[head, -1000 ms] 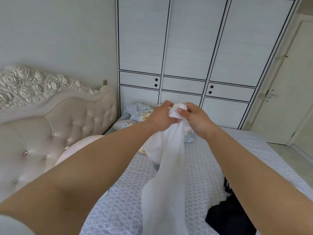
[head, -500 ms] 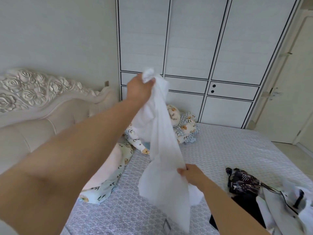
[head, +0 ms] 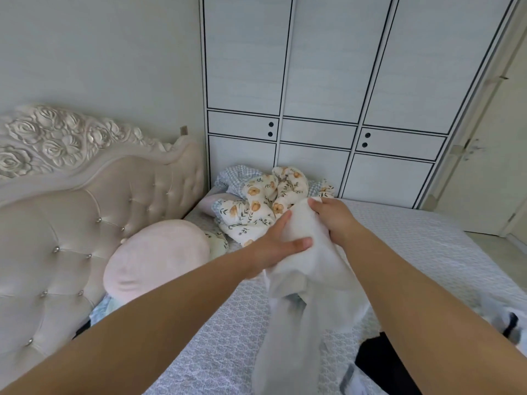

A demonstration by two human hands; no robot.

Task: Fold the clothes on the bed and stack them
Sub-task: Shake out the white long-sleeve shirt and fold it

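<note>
A thin white garment hangs above the bed, held up in the middle of the view. My right hand grips its top edge, fingers curled round the cloth. My left hand is on the garment just below and to the left, with the thumb and forefinger spread over the fabric; the other fingers are hidden behind it. The lower part of the garment drops to the bottom of the frame. More clothes lie at the bottom right: a black piece and a white piece with dark trim.
A crumpled floral quilt lies at the head of the bed by a pink round cushion. The tufted headboard runs along the left. A white wardrobe stands behind the bed, a door to the right.
My left hand has come down from high up to the garment's upper part. My right hand has risen from the garment's lower edge to its top. Both hands are close together again.
</note>
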